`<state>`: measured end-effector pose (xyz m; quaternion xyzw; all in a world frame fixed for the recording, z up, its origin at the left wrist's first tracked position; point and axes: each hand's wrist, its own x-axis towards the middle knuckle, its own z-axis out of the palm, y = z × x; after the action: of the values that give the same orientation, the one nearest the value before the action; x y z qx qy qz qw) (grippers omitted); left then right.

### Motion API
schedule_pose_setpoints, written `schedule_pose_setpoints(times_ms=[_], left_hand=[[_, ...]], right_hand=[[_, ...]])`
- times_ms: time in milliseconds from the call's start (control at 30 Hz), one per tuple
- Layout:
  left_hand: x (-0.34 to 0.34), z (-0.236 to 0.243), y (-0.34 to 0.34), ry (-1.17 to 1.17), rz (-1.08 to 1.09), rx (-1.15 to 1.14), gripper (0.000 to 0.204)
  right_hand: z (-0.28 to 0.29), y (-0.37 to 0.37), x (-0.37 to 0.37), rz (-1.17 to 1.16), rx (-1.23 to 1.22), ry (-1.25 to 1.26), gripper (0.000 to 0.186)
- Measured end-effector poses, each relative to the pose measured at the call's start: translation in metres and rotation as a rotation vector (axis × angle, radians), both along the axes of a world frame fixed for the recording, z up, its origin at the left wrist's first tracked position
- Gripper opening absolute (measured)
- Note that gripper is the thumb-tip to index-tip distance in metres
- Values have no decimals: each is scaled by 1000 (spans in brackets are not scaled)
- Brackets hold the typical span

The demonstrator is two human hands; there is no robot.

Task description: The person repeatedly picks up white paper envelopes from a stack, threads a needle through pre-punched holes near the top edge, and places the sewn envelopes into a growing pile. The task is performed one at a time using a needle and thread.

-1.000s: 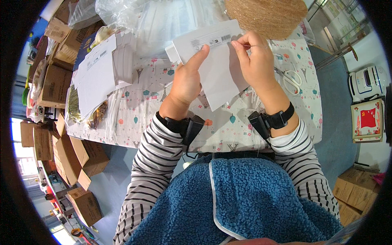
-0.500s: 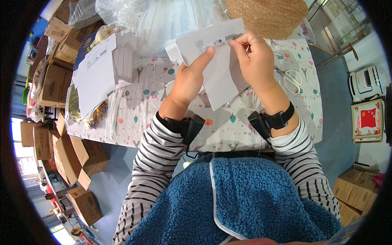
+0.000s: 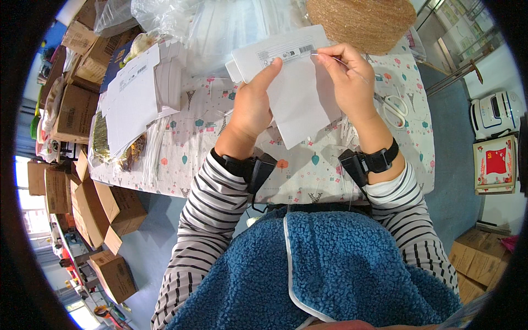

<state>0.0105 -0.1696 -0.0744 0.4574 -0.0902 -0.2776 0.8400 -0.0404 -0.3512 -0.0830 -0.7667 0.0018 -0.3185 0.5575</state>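
Note:
My left hand [image 3: 250, 107] grips a white flat card carton [image 3: 302, 107] by its left side, thumb on the front face. A printed panel with a barcode runs across its upper part. At the carton's right edge, the fingers of my right hand [image 3: 355, 85] pinch a thin pale strand [image 3: 363, 80], which runs back across the fingers. Whether the strand passes through the carton is too small to tell. To the left lies a stack of similar white cartons [image 3: 132, 96], with a bundle of white strands [image 3: 154, 148] hanging below it.
White-handled scissors [image 3: 395, 111] lie to the right on the patterned tablecloth [image 3: 236, 181]. Behind the hands are clear plastic bags [image 3: 225, 33] and a large brown woven object [image 3: 363, 22]. Cardboard boxes [image 3: 71, 113] are piled at the left.
My right hand has shifted slightly right, and the pale strand now shows across its fingers. The carton has moved a little in my left hand, which keeps its grip.

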Motion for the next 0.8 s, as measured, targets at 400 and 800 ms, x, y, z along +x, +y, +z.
schedule_pose_setpoints(times_ms=[400, 800], left_hand=[[8, -3, 5, 89, -161, -264, 40], [10, -2, 8, 136, -202, -306, 41]], right_hand=[[5, -1, -3, 55, 83, -20, 10], [4, -2, -1, 86, 103, -67, 8]])
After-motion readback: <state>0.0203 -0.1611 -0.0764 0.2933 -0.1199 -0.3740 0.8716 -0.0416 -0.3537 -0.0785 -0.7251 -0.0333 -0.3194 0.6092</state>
